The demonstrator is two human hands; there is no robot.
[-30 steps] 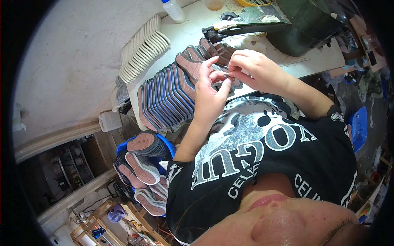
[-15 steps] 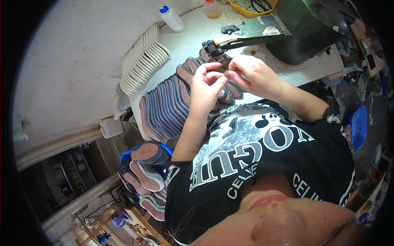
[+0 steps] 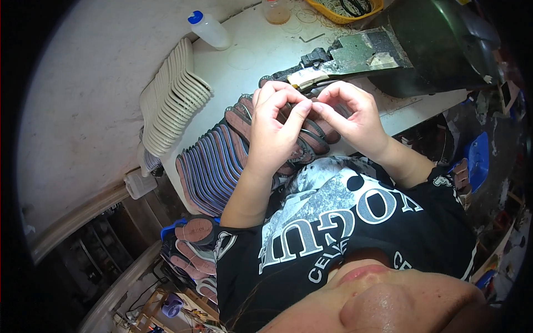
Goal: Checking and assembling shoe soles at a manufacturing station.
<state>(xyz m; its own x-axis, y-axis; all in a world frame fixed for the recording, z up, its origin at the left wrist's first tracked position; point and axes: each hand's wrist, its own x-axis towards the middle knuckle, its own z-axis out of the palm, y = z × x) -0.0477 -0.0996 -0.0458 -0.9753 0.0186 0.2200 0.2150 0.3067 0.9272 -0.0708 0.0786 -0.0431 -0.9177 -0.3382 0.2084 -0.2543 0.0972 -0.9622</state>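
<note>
My left hand (image 3: 276, 125) and my right hand (image 3: 358, 117) meet at the fingertips above the table's near edge. Each is closed in a pinch, thumb against index finger. Whatever lies between the tips is too small to make out. Directly beneath and around the hands lie brown shoe soles with dark rims (image 3: 315, 136), partly hidden by my fingers. To the left of my left hand, a long row of brown, blue and grey soles (image 3: 208, 166) leans on edge. Just beyond my fingertips is the dark end of a green machine arm (image 3: 358, 53).
A stack of cream soles (image 3: 175, 97) stands at the left on the white table (image 3: 250, 64). Farther back are a blue-capped bottle (image 3: 210, 32), a jar (image 3: 276, 11) and a yellow basket (image 3: 347, 15). More soles fill a blue container (image 3: 166, 228) at the lower left.
My right hand has turned, its fingers now arched with the thumb pointing toward the left hand's tips. The small brownish thing seen between the fingertips is now hidden. The whole view has shifted slightly.
</note>
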